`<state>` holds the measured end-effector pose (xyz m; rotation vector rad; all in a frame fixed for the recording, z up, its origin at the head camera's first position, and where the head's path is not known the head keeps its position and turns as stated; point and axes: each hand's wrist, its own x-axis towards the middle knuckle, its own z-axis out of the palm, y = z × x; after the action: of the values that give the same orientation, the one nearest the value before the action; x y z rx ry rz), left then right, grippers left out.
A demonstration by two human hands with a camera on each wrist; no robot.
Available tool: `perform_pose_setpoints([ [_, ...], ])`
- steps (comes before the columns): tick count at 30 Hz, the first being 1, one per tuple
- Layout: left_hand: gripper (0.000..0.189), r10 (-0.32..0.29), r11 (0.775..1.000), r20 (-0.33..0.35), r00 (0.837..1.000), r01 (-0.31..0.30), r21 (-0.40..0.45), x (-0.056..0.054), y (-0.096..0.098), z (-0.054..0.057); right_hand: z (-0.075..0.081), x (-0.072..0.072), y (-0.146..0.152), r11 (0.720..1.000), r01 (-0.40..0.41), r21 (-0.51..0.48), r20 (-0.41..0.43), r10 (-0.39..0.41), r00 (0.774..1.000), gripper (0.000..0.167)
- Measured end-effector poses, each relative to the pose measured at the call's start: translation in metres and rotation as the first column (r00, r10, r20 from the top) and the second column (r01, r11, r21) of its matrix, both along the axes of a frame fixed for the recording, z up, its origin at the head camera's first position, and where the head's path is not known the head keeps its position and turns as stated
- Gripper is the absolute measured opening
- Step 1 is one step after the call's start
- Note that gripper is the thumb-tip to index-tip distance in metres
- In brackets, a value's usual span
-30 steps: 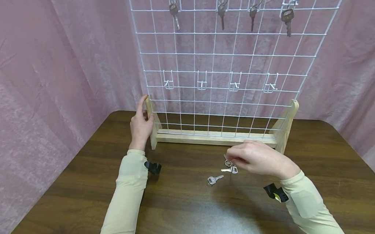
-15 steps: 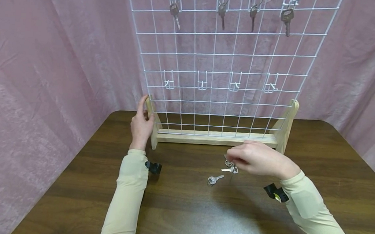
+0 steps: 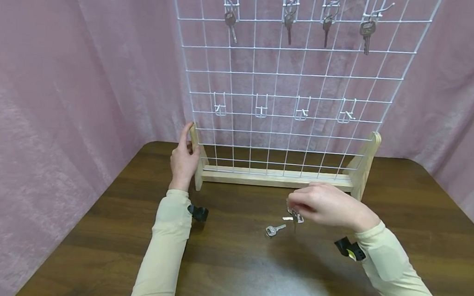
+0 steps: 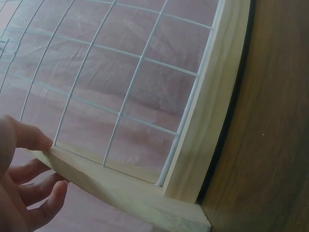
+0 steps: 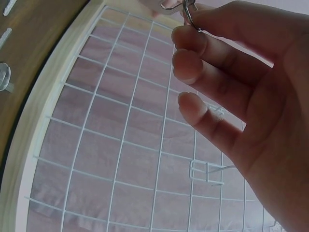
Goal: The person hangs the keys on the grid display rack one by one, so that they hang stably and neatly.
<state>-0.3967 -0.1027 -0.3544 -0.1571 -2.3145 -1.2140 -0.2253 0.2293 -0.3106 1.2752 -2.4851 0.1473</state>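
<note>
My right hand hovers over the table and pinches a metal key ring between thumb and fingertips. From it a key hangs below the fingers in the head view. Close by on the wood, another silver key is partly hidden behind it, and a further silver key lies nearer to me. My left hand holds the left wooden upright of the stand that carries the white wire grid. In the left wrist view its fingertips are on both sides of the wood.
Several keys hang on the grid's upper hooks, among them a key at the right. Lower white hooks bear nothing. The stand's base bar spans the back of the brown table. A pink curtain hangs behind.
The head view has tilted slightly, so the scene sits lower and further right. The pinched key shows more clearly below my right hand. My left hand stays on the stand.
</note>
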Motion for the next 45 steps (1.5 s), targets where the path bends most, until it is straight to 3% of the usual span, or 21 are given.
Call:
perform_pose_setpoints([
  [12,0.069,0.005,1.000,0.017,1.000,-0.004,-0.015,0.000,0.002,-0.003,0.003,-0.003,-0.003,0.999,-0.001,-0.047,-0.055,-0.002,0.998,0.015],
  [16,0.068,0.004,1.000,0.002,1.000,-0.004,-0.012,-0.002,0.001,-0.003,0.012,-0.005,-0.010,0.998,-0.003,-0.061,-0.056,0.000,0.998,0.014],
  [26,0.069,0.001,1.000,0.007,1.000,-0.001,-0.012,-0.002,0.000,-0.002,0.038,-0.021,-0.032,0.997,-0.059,-0.053,-0.168,0.050,0.985,0.013],
  [45,0.070,0.011,1.000,0.011,1.000,-0.011,-0.005,-0.001,-0.001,0.000,0.074,-0.050,-0.064,0.991,-0.085,-0.101,-0.182,0.066,0.981,0.009],
])
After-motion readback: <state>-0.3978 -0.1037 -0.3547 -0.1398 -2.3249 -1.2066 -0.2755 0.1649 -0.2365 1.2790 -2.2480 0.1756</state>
